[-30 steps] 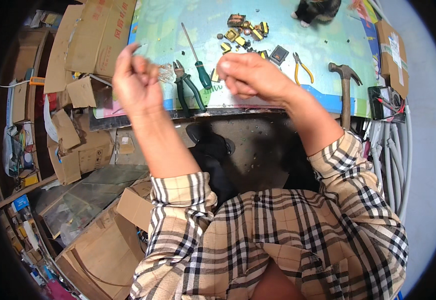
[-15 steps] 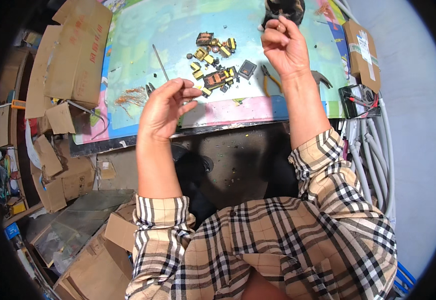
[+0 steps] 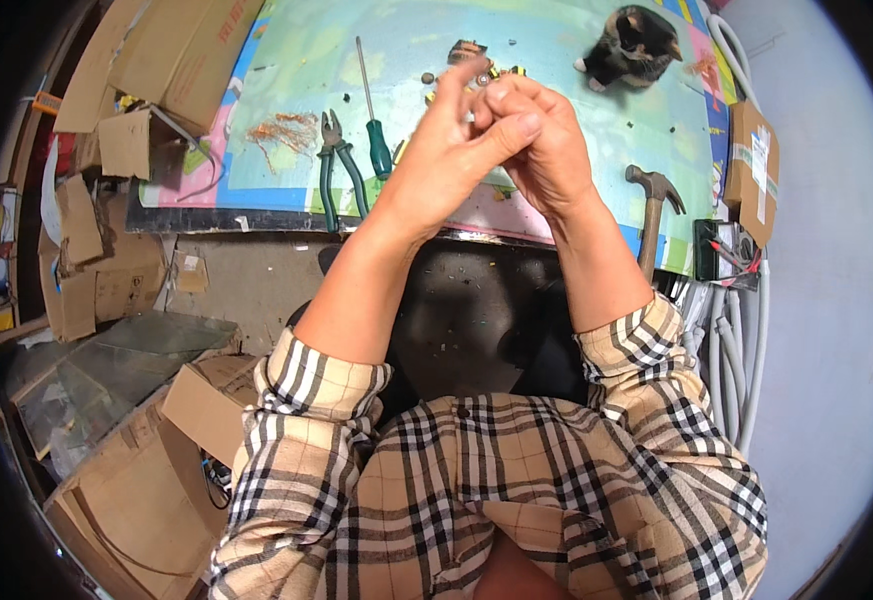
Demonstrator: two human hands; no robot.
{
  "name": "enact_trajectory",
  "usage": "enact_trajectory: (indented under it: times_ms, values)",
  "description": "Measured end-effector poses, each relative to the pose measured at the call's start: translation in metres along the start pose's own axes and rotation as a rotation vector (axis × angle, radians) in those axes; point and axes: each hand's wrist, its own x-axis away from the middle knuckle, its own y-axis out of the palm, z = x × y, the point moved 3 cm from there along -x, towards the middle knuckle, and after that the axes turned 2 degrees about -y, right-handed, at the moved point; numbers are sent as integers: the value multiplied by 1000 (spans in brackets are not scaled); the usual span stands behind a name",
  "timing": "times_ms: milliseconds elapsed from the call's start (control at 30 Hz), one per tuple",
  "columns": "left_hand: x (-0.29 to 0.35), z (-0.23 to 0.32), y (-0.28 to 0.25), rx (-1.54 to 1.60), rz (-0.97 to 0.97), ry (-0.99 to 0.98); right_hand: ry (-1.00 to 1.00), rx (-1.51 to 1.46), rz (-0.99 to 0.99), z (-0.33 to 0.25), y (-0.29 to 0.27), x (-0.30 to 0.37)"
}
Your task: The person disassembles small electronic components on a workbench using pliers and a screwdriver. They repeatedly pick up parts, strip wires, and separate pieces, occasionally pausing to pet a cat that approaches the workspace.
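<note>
Above the near middle of the table, my left hand [image 3: 444, 155] and my right hand [image 3: 548, 143] meet. The left thumb reaches across to the right hand, its fingers stretched and apart, slightly blurred. My right fingers are curled in a pinch; whatever is between them, if anything, is hidden. Small yellow, black and reddish parts, including a brown-black piece [image 3: 466, 50], lie behind the hands and are mostly covered. Left of my left hand are a green-handled screwdriver [image 3: 379, 150] and green-handled pliers [image 3: 339, 165]. A hammer [image 3: 652, 205] lies to the right of my right forearm.
A black, white and orange cat [image 3: 631, 50] sits at the far right of the table [image 3: 546, 35]. Copper wire strands [image 3: 284, 132] lie at left. A cardboard box [image 3: 171, 70] stands on the left, another [image 3: 753, 165] at right, near a black case with leads [image 3: 724, 250]. Grey pipes [image 3: 731, 360] run below.
My hands have come together: the left moved right and up, the right moved inward and down. The view has shifted, bringing the whole cat, hammer and green-handled tools into sight.
</note>
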Motion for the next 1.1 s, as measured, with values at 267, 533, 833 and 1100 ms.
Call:
enact_trajectory:
  times_ms: [267, 533, 833, 1100]
  values:
    - [4, -18, -2, -301, -155, -307, -25, -286, 94, -6, -35, -14]
    - [-5, 2, -43, 402, -87, -407, -133, -619, 184, -27, -101, -24]
    - [-13, 19, -81, 513, 312, 7, 203, -283, -148, 9, -40, -1]
    - [-9, 4, -83, 245, 688, 58, 352, -108, -297, 41, 2, 17]
